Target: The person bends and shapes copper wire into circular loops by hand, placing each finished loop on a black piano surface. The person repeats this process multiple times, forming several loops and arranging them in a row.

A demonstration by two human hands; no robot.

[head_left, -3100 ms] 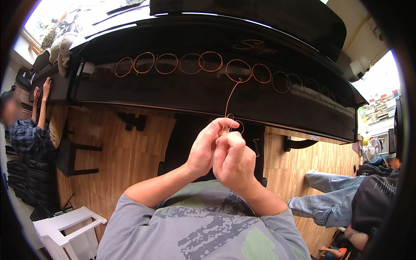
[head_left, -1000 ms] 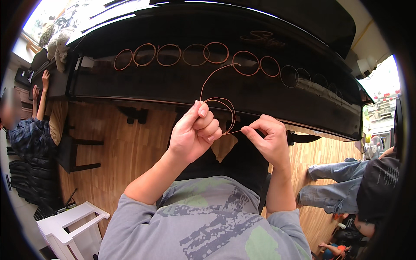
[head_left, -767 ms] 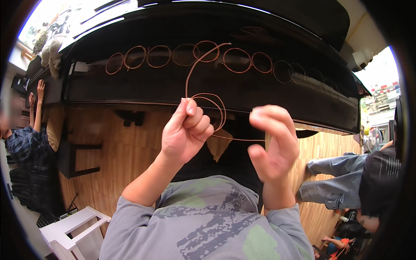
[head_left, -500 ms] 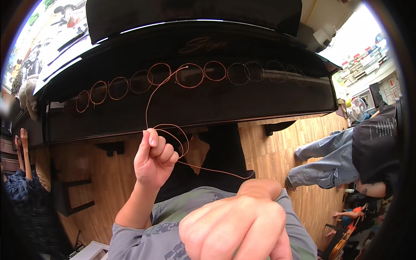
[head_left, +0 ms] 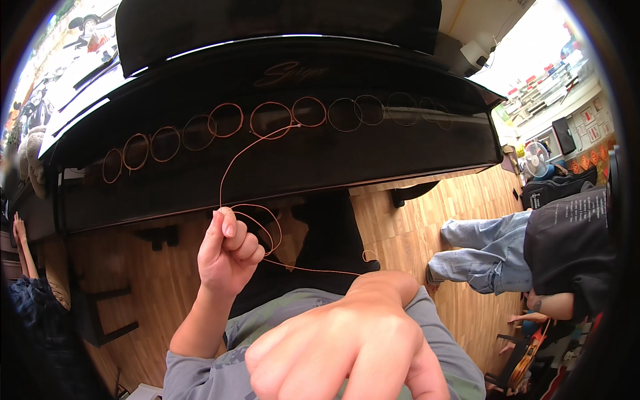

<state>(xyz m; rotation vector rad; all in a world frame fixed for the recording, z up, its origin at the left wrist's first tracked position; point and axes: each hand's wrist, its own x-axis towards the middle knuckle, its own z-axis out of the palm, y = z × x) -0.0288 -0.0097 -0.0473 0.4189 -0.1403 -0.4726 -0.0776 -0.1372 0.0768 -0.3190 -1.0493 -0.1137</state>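
Note:
In front of the piano, my left hand (head_left: 230, 250) pinches a copper-coloured instrument string (head_left: 230, 167) between thumb and forefinger. From the pinch the string arcs up and right to a small pale end that overlaps one of the coils. More of it loops beside my fingers and runs right, behind my right wrist. My right hand (head_left: 340, 350), large and close to the camera, is curled with its knuckles up; its fingertips are hidden. On the black piano (head_left: 280, 163) lies a row of coiled strings (head_left: 271, 103), copper-coloured at left and middle, thin silvery at right.
A person in jeans (head_left: 480, 257) and a dark shirt is at the right. Past them are a white fan (head_left: 535, 159) and an orange-brown violin (head_left: 529, 357). Another person's arms (head_left: 25, 250) show at the far left, near a dark stool (head_left: 107, 317). Wooden floor lies below.
The whole view has shifted slightly. The string's pale end has dropped lower against the coils, and its right-hand stretch has moved. My right hand has moved left; my left hand keeps its pinch.

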